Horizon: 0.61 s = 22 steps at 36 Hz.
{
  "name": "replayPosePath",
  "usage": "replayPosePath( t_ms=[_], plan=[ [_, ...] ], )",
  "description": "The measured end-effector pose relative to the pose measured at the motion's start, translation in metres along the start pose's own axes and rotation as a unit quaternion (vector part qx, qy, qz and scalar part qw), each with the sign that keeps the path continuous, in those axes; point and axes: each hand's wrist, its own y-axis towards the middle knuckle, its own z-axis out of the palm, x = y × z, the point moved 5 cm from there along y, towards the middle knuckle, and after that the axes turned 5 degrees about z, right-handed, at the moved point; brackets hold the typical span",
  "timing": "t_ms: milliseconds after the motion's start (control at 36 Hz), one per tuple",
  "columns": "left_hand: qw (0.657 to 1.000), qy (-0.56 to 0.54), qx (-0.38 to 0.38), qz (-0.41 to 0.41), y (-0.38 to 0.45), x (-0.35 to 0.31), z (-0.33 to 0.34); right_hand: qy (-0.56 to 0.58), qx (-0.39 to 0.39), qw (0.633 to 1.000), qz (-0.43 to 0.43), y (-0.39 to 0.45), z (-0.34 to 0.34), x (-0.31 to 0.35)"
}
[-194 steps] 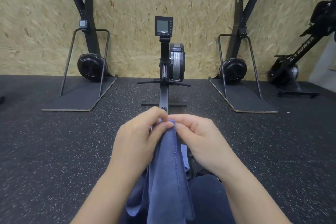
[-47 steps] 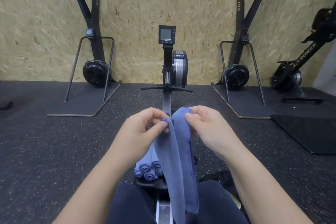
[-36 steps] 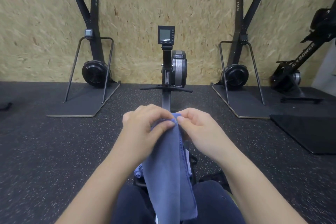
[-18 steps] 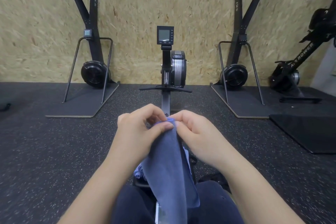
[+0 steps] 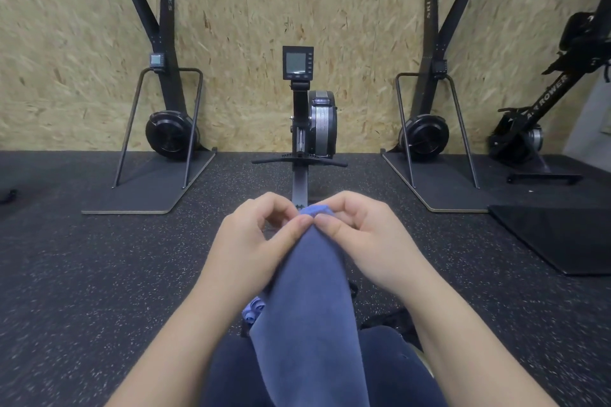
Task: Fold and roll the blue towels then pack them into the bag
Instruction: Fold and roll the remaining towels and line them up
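Both forearms are bare from the lower edge of the view up to the wrists, with no sleeve, watch or band showing. The left hand (image 5: 254, 241) and right hand (image 5: 360, 238) wear no gloves or rings, and the nails are short and unpainted. Below the fingers, nearer the body, the legs are in plain dark navy trousers (image 5: 390, 370).

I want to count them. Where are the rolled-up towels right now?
In the head view, the rolled towels peek out low in the middle, under the left hand and just left of the hanging blue towel; most are hidden.
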Motion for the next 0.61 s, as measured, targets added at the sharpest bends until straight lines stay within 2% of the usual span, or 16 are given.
replayPosePath(
  t_ms=[83, 306, 444, 611],
  plan=[
    [1.000, 0.005, 0.023, 0.009, -0.001, 0.003, 0.002, -0.002, -0.017, 1.000, -0.002, 0.001, -0.007, 0.000],
    [0.984, 0.140, 0.095, 0.061, -0.006, 0.023, 0.009, 0.027, -0.048, 0.998, -0.022, 0.006, -0.027, -0.001],
    [0.968, 0.206, 0.133, 0.050, -0.011, 0.049, 0.013, 0.041, -0.072, 0.996, -0.016, 0.010, -0.042, -0.007],
    [0.933, 0.307, 0.094, 0.160, 0.002, 0.048, 0.002, -0.038, -0.102, 0.994, 0.014, 0.013, -0.057, -0.023]
  ],
)
